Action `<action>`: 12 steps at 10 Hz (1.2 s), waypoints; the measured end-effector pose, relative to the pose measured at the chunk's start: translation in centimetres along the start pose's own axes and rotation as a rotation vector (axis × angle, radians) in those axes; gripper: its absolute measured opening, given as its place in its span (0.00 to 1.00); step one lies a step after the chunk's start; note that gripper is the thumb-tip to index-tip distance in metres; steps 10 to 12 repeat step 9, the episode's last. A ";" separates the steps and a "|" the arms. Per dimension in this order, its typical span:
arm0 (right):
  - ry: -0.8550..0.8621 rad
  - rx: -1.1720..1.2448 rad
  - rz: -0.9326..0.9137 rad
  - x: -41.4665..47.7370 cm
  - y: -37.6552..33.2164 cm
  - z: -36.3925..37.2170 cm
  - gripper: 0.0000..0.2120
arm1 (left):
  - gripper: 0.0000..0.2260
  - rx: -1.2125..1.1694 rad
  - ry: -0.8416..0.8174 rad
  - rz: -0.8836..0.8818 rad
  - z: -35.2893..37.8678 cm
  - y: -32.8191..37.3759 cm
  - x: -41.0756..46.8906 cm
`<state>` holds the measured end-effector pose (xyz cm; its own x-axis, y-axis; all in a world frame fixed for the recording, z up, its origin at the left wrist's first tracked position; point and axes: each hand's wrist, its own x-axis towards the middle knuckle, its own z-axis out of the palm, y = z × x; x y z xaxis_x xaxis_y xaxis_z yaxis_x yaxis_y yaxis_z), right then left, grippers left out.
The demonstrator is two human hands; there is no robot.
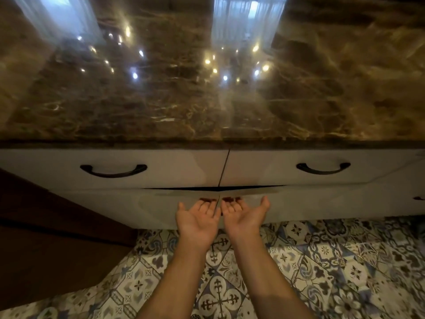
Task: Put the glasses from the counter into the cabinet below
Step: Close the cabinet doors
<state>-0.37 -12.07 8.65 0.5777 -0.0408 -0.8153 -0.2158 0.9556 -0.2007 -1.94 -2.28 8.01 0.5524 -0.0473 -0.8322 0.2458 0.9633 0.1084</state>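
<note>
The brown marble counter [207,100] fills the upper half of the view, and no glasses show on it. Below it are two white drawers, and under those the two white cabinet doors [310,203], which meet at a thin centre seam and look closed. My left hand [197,219] and my right hand [243,217] are held palms up, side by side at that seam. The fingertips of each touch the door face just under its top edge. Neither hand holds anything. The inside of the cabinet is hidden.
Each drawer has a curved black handle: the left handle [113,170] and the right handle [323,168]. A dark wooden panel [46,238] stands at the left. Patterned blue and white floor tiles [333,261] lie below the cabinet.
</note>
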 end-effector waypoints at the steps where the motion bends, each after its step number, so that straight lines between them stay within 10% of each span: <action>1: -0.014 -0.003 0.002 0.3 0.0 0.8 0.46 | 0.34 -0.034 -0.025 -0.023 0.6 0.6 0.4; 12: 0.020 -0.401 -0.047 -9.1 -4.9 9.8 0.31 | 0.38 0.054 -0.123 0.121 11.2 1.8 -11.6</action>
